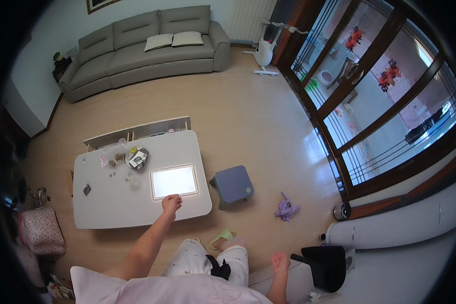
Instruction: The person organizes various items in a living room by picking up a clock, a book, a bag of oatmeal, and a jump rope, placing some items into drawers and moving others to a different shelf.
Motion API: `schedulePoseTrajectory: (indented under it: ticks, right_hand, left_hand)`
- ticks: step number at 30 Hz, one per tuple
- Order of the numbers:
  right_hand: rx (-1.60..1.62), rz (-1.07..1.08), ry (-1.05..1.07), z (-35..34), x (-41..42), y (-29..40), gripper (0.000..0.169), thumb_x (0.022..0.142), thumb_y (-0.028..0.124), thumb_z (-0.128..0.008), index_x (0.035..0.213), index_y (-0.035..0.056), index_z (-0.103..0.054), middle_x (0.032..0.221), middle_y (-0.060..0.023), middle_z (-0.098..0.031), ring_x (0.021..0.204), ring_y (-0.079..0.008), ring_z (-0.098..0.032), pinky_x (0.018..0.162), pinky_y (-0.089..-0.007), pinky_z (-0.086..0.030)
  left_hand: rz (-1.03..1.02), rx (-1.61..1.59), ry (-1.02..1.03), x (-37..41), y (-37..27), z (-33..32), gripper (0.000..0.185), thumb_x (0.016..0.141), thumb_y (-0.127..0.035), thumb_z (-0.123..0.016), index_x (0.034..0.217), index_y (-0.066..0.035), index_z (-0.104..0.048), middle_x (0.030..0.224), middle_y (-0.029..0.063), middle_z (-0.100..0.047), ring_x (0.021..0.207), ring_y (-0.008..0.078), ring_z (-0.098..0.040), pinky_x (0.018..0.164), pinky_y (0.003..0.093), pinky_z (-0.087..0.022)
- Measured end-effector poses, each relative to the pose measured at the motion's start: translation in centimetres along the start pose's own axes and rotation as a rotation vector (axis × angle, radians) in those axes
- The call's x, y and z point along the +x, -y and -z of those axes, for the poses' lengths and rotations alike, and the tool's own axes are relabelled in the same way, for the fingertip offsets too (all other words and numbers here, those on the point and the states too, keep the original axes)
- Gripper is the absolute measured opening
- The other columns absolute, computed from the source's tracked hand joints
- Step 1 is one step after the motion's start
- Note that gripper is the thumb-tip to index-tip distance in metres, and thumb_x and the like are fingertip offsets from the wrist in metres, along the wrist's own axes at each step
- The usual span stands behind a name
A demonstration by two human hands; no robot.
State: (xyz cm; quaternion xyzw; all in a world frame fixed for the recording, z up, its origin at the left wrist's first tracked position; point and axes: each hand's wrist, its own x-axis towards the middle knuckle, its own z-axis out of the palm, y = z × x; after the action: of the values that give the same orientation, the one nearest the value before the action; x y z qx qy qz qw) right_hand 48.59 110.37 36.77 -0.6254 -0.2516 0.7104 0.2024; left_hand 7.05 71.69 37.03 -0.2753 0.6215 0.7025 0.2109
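Note:
My left hand (171,203) reaches out over the near edge of a white coffee table (110,205), its fingers loosely curled. It is closest to the lower edge of a bright rectangular panel (174,181) with a pale frame on the tabletop. Whether something small is inside the curled fingers cannot be made out. Off to my right side, my right hand (280,261) is raised beside a white cabinet (298,274) and a black object (323,268). Its fingers look slightly apart, and nothing shows in it.
A blue-grey stool (233,184) stands right of the table, with a purple item (287,207) on the floor beyond. The table bears a plate with a yellow-green fruit (133,150), plastic bags (108,156) and a clear cup (129,176). A drawer (159,127) juts from its far side.

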Motion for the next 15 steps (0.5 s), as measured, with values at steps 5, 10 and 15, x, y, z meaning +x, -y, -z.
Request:
schedulePoseTrajectory:
  ticks: [5, 10, 15]
  right_hand:
    - [0.200, 0.022, 0.006, 2.9, -0.7, 3.4, 0.052, 0.101, 0.018, -0.050, 0.150, 0.0072, -0.035, 0.145, -0.0129, -0.046, 0.131, -0.0269, -0.047, 0.107, -0.0444, -0.042]
    - [0.246, 0.055, -0.093, 4.5, 5.5, 10.0, 0.039, 0.101, 0.013, -0.049, 0.139, 0.0075, -0.047, 0.128, -0.0099, -0.058, 0.115, -0.0220, -0.058, 0.098, -0.0395, -0.049]
    - [0.167, 0.078, 0.070, -0.5, 13.4, 19.9, 0.004, 0.097, 0.012, -0.059, 0.094, 0.0099, -0.057, 0.079, -0.0008, -0.058, 0.070, -0.0117, -0.055, 0.069, -0.0296, -0.049]
  left_hand:
    - [-0.093, -0.117, 0.037, 0.9, -2.9, -7.2, 0.012, 0.087, -0.005, -0.063, 0.099, -0.002, -0.061, 0.084, 0.0081, -0.065, 0.070, 0.0161, -0.064, 0.061, 0.0273, -0.055]
    - [-0.036, -0.091, 0.018, 0.8, -3.4, -19.8, 0.024, 0.089, -0.021, -0.072, 0.079, -0.008, -0.054, 0.068, 0.0024, -0.053, 0.058, 0.0136, -0.056, 0.060, 0.0299, -0.058]
    - [-0.032, -0.151, 0.102, 0.2, -1.9, -34.6, 0.034, 0.089, -0.032, -0.069, 0.074, -0.008, -0.050, 0.065, 0.0017, -0.047, 0.052, 0.0138, -0.051, 0.057, 0.0329, -0.057]
